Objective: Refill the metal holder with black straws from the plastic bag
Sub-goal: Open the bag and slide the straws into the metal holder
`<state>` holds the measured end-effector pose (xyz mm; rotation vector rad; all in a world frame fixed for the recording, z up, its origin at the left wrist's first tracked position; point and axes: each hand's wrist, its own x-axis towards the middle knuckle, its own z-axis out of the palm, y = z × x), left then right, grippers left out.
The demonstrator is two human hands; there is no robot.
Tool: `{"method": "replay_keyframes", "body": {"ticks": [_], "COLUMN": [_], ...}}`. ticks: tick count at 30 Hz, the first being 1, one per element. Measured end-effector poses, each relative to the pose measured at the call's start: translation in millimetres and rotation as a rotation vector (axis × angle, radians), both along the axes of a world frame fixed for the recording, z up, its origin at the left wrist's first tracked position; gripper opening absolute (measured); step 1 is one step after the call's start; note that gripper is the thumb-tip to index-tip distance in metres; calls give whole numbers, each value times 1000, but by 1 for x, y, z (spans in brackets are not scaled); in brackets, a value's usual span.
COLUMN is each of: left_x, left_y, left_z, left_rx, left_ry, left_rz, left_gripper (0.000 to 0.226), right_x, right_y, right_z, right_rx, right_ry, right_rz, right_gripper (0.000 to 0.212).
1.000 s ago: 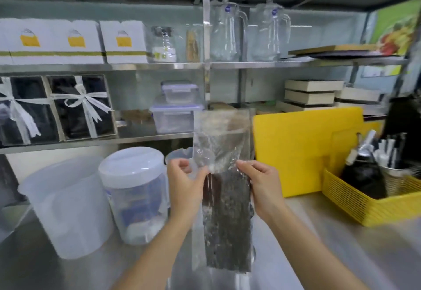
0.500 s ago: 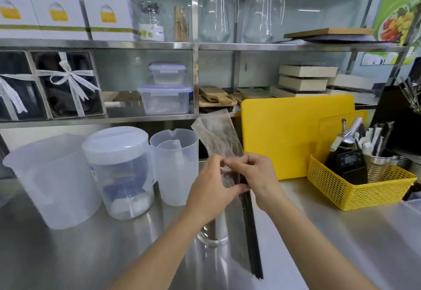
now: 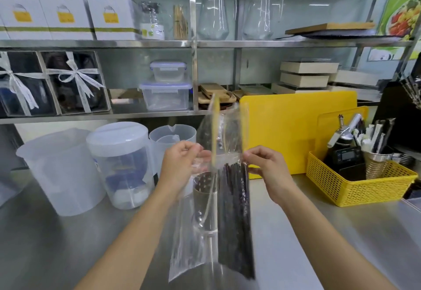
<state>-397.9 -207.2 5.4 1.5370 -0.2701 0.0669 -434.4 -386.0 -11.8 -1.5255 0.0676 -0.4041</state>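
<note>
A long clear plastic bag (image 3: 200, 242) hangs upright in front of me over the steel counter. A bundle of black straws (image 3: 235, 217) fills its right side. My left hand (image 3: 182, 166) pinches the bag's left edge near the top. My right hand (image 3: 265, 166) pinches the right edge at the same height, and the bag's mouth is spread between them. Behind the bag stands a shiny metal holder (image 3: 204, 207), seen through the plastic, its contents unclear.
Translucent plastic jugs (image 3: 61, 171) and a lidded jar (image 3: 120, 164) stand at the left. A yellow cutting board (image 3: 296, 130) leans at the back. A yellow basket (image 3: 364, 187) with tools and a metal cup sits at the right. Shelves of boxes and glass pitchers rise behind.
My hands were close together at the bag's top; they have drawn apart and spread the bag wide. The straws now hang at the bag's right side.
</note>
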Motion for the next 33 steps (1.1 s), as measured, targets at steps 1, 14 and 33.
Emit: {"method": "replay_keyframes", "body": {"ticks": [1,14,33], "left_x": [0,2,3], "left_y": [4,-4,-6], "left_z": [4,40,66], "left_rx": [-5,-27,571], "left_ry": [2,56,-697], "left_rz": [29,156,752], "left_gripper": [17,14,14], "right_x": [0,12,8], "right_y": [-3,-19,1], "right_z": [-1,-30,63], "right_rx": [23,-213,-918], "right_ry": [13,220,-68], "right_rz": [-22,-241,-295], "right_gripper": [20,16,11]}}
